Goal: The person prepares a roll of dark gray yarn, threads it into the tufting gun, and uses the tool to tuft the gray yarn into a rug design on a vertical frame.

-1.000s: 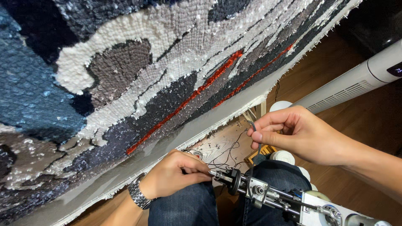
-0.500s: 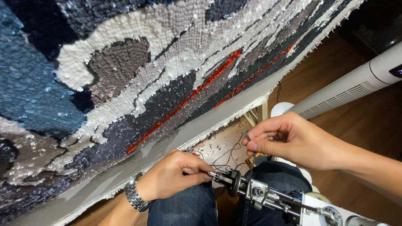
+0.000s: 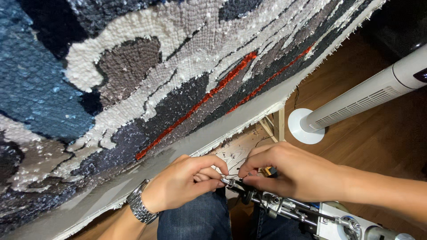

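Both hands are meeting at the front tip of a tufting gun that is lying across the person's lap, its metal body and white housing running off toward the lower right. The left hand, wearing a metal wristwatch, is pinching its thumb and forefinger closed right at the needle end of the gun. The right hand is curling over the same spot from the other side, its fingertips drawn together beside a small yellow and black part; a dark thread seems to be passing between the 2 hands, but it is too thin to tell which fingers are actually gripping it.

Judging from this, the person is threading yarn through the gun's needle, and the step looks to be in progress rather than finished, since both hands are working at the tip. The next move is likely calling for a steady pull of the thread through the eye while the other hand is keeping the needle from shifting; slack or a frayed end could make it slip back out.

Above the hands, a partly tufted rug in blue, grey, white and red is stretching over a wooden frame. A white tower fan is standing on the wooden floor to the right
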